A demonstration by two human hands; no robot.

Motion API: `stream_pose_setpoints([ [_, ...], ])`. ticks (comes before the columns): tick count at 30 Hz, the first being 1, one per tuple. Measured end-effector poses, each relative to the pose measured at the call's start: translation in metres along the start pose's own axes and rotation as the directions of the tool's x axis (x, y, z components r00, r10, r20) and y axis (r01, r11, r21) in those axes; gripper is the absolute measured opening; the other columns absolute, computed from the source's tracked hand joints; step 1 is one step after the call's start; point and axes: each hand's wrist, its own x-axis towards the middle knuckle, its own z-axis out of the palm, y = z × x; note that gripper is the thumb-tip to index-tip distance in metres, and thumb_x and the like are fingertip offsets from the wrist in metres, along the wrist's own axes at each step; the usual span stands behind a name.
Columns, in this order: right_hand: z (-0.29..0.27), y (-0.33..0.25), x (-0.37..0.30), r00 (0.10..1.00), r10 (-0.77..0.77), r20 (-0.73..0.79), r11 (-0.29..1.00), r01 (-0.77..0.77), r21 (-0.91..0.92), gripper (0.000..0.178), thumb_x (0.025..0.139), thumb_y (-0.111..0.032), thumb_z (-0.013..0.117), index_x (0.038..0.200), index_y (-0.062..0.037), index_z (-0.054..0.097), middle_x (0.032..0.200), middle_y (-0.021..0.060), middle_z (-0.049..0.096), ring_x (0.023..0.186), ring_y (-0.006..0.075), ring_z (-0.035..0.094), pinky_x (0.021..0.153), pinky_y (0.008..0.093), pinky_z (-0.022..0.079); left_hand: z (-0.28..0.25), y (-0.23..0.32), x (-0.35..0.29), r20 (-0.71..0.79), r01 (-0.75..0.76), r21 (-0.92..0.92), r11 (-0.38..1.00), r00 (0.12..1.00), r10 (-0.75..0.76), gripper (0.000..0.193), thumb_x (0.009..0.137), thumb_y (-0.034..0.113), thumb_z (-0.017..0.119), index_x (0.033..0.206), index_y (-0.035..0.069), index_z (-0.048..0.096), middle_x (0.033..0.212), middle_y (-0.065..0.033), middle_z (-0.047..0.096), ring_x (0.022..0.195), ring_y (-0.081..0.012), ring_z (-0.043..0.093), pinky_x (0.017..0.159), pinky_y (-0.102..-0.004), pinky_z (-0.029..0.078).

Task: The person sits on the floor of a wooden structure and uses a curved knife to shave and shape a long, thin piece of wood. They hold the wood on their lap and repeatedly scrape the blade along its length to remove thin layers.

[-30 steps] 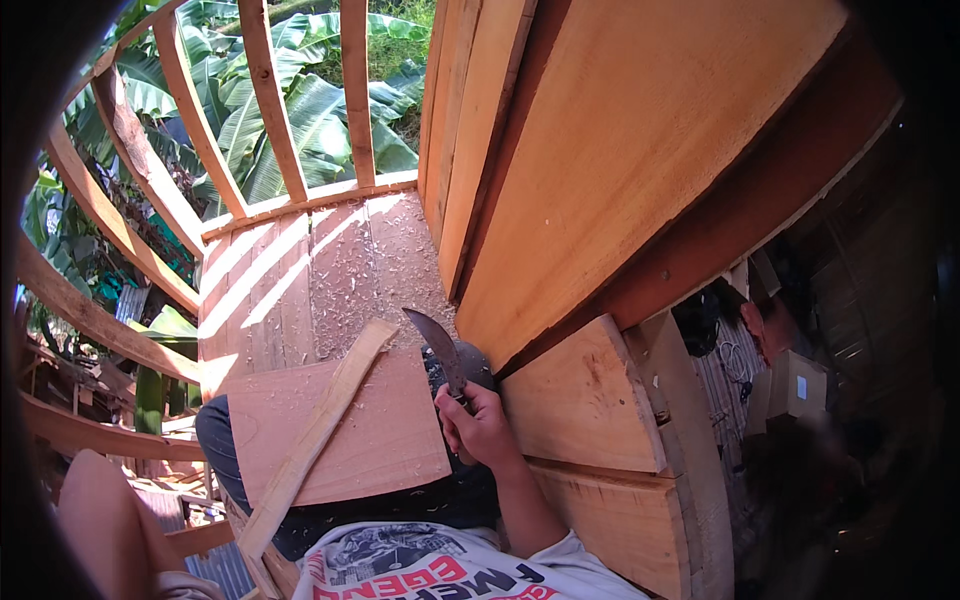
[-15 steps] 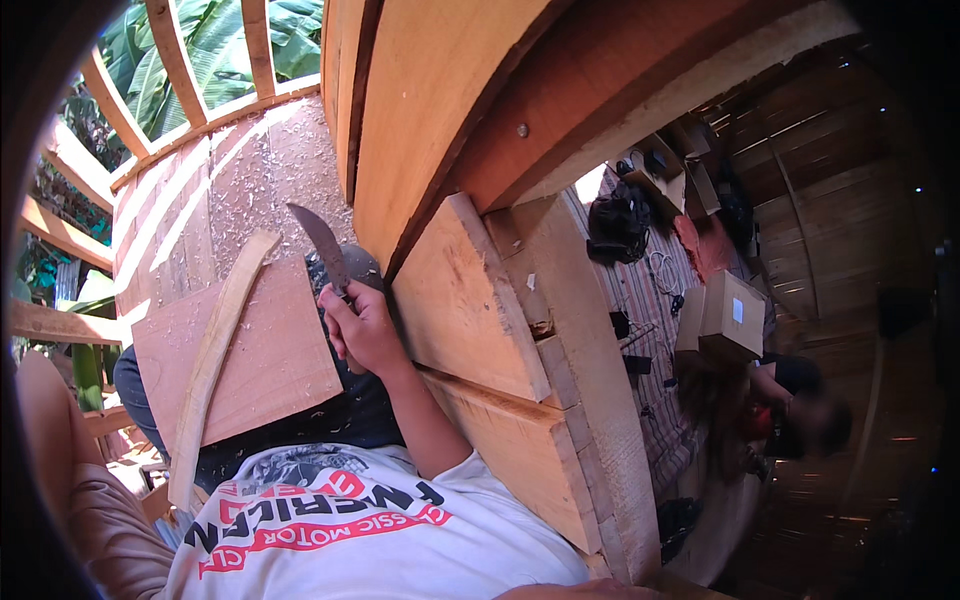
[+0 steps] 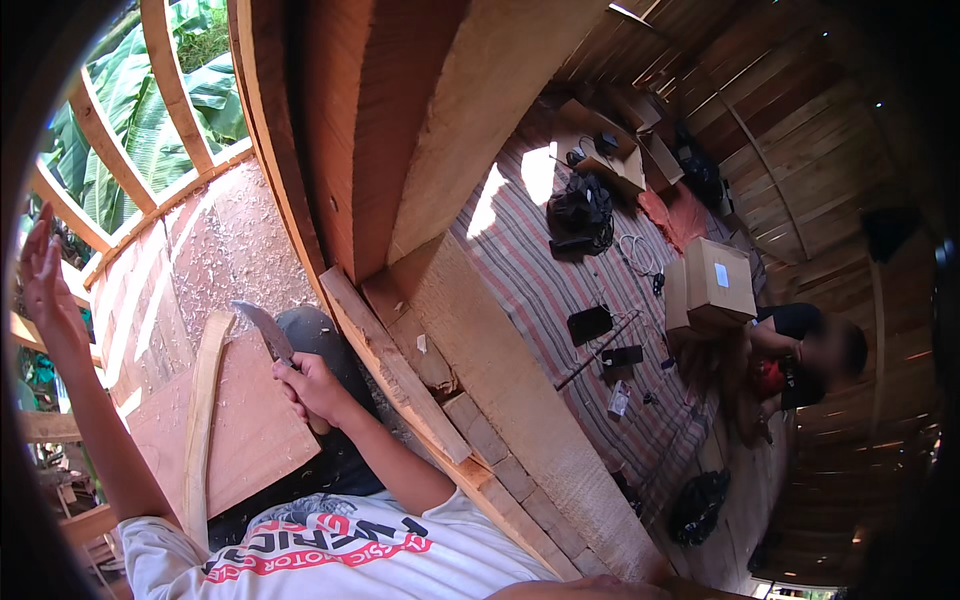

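Observation:
My right hand (image 3: 312, 388) grips the handle of a broad-bladed knife (image 3: 264, 330), blade pointing up and away from me. It rests by the upper right corner of a flat reddish board (image 3: 250, 430) lying across my lap. A pale curved wooden strip (image 3: 203, 400) lies lengthwise on the board's left part. My left hand (image 3: 45, 290) is raised at the far left, fingers spread, holding nothing, well away from the board.
Thick planks and a beam (image 3: 480, 370) run diagonally just right of my arm. Wood shavings cover the floor (image 3: 215, 260) ahead, ending at a slatted railing (image 3: 170, 90). Another person (image 3: 800, 360) sits at right on a striped mat (image 3: 560, 290) among cardboard boxes (image 3: 715, 285), bags and cables.
The view has swung to the right, showing more of the mat and the seated person. My left hand has come up into sight at the left. The knife stays in my right hand.

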Motion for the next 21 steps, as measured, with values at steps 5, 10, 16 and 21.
stream_pose_setpoints([
  [5, -0.014, 0.001, 0.006, 0.994, 0.058, 0.092, 0.984, -0.073, 0.164, 0.023, 0.097, -0.028, 0.052, 0.091, -0.0066, 0.051, 0.058, -0.0009, 0.047, 0.038, 0.0089, 0.046, 0.034, 0.0245, 0.039, 0.049, -0.030, -0.045, 0.113, 0.333, -0.001, 0.943, 0.937, -0.330, 0.038, 0.093, 0.025, 0.056, 0.127, 0.011, 0.049, 0.144, -0.0134, 0.042, 0.139, -0.0240, 0.032, 0.113, -0.0384, 0.025],
  [10, -0.022, 0.003, 0.006, 0.985, 0.038, 0.171, 0.979, -0.070, 0.191, 0.022, 0.098, -0.028, 0.051, 0.093, -0.0066, 0.052, 0.058, -0.0007, 0.047, 0.039, 0.0092, 0.046, 0.034, 0.0250, 0.039, 0.092, -0.027, -0.069, 0.280, 0.529, 0.008, 0.848, 0.813, -0.510, 0.041, 0.087, 0.021, 0.061, 0.122, 0.005, 0.048, 0.133, -0.0132, 0.047, 0.134, -0.0260, 0.037, 0.108, -0.0391, 0.033],
  [16, -0.023, 0.002, 0.005, 0.976, 0.023, 0.217, 0.972, -0.073, 0.225, 0.023, 0.098, -0.030, 0.052, 0.095, -0.0074, 0.053, 0.059, -0.0006, 0.047, 0.039, 0.0091, 0.046, 0.034, 0.0247, 0.039, 0.103, -0.035, -0.085, 0.415, 0.658, 0.073, 0.749, 0.663, -0.623, 0.047, 0.086, 0.029, 0.061, 0.123, 0.003, 0.047, 0.129, -0.0151, 0.049, 0.130, -0.0275, 0.040, 0.108, -0.0390, 0.032],
  [21, -0.026, 0.002, 0.005, 0.972, 0.018, 0.233, 0.970, -0.074, 0.233, 0.024, 0.098, -0.031, 0.052, 0.096, -0.0073, 0.053, 0.059, -0.0006, 0.047, 0.039, 0.0089, 0.046, 0.034, 0.0244, 0.039, 0.104, -0.048, -0.097, 0.464, 0.761, 0.158, 0.629, 0.505, -0.728, 0.045, 0.086, 0.033, 0.059, 0.120, 0.006, 0.049, 0.120, -0.0095, 0.052, 0.115, -0.0194, 0.047, 0.098, -0.0346, 0.034],
])
